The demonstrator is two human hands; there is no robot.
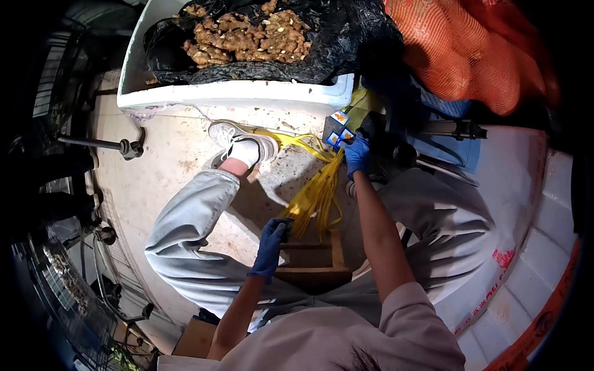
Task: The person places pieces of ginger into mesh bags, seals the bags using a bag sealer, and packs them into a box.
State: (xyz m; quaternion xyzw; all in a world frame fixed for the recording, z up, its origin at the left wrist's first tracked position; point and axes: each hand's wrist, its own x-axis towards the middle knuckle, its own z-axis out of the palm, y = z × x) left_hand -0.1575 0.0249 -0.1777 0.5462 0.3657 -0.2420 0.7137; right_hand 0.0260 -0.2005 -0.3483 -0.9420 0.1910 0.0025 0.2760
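Note:
My right hand (357,154), in a blue glove, is closed around the top of a bundle of yellow net bags (314,198). Several blue-and-white labels (334,137) with orange pictures stick out beside its fingers. The thin yellow strands fan downward from there towards my left hand (268,248). That hand is gloved in blue too, with its fingers curled close to the lower left of the strands. Something dark shows at its fingertips, too small to make out. Below the bundle, a wooden stool or frame (312,256) sits between my legs.
Ahead stands a white foam box (235,96) lined with black plastic (334,43), holding ginger roots (247,38). Full orange net sacks (458,55) lie at the upper right. White foam boxes (526,266) flank my right side; wire racks (74,272) stand left. More yellow strands lie by my shoe (244,141).

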